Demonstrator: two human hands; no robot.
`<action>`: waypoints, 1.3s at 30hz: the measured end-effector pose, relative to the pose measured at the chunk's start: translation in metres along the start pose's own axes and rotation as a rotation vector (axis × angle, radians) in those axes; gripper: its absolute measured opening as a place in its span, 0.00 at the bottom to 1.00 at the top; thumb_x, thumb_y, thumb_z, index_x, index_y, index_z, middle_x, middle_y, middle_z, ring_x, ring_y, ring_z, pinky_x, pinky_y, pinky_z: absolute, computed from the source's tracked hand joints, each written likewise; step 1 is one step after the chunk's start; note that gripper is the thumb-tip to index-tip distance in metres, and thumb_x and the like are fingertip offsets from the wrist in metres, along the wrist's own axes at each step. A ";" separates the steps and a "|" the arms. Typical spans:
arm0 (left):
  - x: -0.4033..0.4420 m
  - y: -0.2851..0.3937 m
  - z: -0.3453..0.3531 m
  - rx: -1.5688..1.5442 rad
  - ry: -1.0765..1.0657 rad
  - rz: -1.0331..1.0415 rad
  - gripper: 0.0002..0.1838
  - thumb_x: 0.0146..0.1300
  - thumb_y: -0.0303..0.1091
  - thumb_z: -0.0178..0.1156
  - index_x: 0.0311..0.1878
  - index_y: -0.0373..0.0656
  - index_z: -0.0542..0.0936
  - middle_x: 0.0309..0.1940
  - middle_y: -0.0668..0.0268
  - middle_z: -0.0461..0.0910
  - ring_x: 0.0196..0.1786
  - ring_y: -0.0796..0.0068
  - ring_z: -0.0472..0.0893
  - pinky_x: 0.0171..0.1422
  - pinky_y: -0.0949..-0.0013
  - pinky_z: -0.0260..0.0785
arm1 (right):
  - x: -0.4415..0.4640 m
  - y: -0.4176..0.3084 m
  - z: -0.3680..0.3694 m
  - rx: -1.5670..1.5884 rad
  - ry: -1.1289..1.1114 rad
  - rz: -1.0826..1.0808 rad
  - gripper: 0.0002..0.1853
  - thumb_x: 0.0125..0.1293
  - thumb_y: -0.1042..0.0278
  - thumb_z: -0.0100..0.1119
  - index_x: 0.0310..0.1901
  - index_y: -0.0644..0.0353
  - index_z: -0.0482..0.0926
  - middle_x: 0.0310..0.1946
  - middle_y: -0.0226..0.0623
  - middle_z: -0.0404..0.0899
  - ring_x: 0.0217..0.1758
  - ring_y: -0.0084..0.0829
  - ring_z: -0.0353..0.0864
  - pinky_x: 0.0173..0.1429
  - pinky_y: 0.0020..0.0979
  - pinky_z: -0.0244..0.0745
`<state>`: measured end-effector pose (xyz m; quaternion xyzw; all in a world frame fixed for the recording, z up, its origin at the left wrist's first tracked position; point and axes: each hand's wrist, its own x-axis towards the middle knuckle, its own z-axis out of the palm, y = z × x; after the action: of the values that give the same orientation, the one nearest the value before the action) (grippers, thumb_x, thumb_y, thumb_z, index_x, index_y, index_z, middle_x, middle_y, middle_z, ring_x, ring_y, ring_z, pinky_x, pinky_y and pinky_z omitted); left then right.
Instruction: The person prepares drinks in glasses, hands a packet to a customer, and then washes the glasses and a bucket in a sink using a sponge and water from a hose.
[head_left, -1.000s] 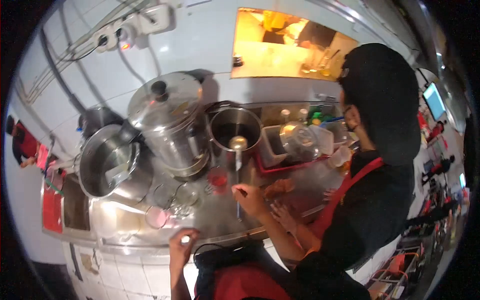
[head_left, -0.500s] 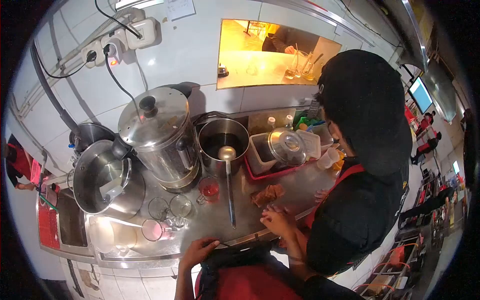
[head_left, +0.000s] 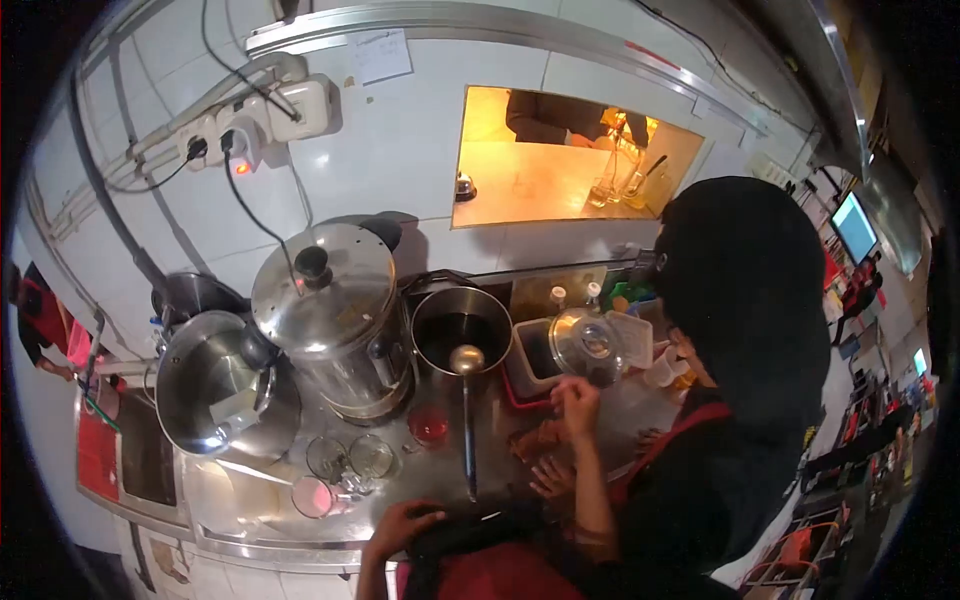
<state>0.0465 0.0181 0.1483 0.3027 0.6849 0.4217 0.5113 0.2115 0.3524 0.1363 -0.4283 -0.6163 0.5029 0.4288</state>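
My left hand is at the front edge of the steel counter, fingers loosely stretched out and holding nothing. Raised over the counter, my right hand has its fingers curled in, and I see nothing in them. Just beyond it a round metal lid lies tilted on a plastic container. Below it is a crumpled brown cloth, with a co-worker's spread hand beside it. Left of the cloth, a long-handled ladle rests with its bowl at the rim of a pot of dark liquid.
A co-worker in a black cap stands close on my right. A lidded steel urn and a large pot stand at the left. Glass mugs, a red drink and a pink drink are on the counter.
My right hand has lifted from the co-worker's hand by the cloth and moved up toward the lid. The co-worker's hand now shows spread. The view has tilted up somewhat.
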 end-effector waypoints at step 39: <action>0.046 0.049 0.000 -0.090 0.001 -0.586 0.17 0.55 0.30 0.64 0.49 0.40 0.78 0.30 0.65 0.81 0.30 0.79 0.79 0.32 0.75 0.72 | 0.523 -0.116 -0.135 -0.448 0.297 -0.062 0.15 0.56 0.62 0.53 0.40 0.65 0.75 0.27 0.49 0.79 0.27 0.52 0.79 0.37 0.41 0.77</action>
<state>0.0322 0.0791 0.1711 0.0690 0.7240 0.2865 0.6237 0.1911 0.8736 0.3188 -0.5625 -0.6554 0.2724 0.4241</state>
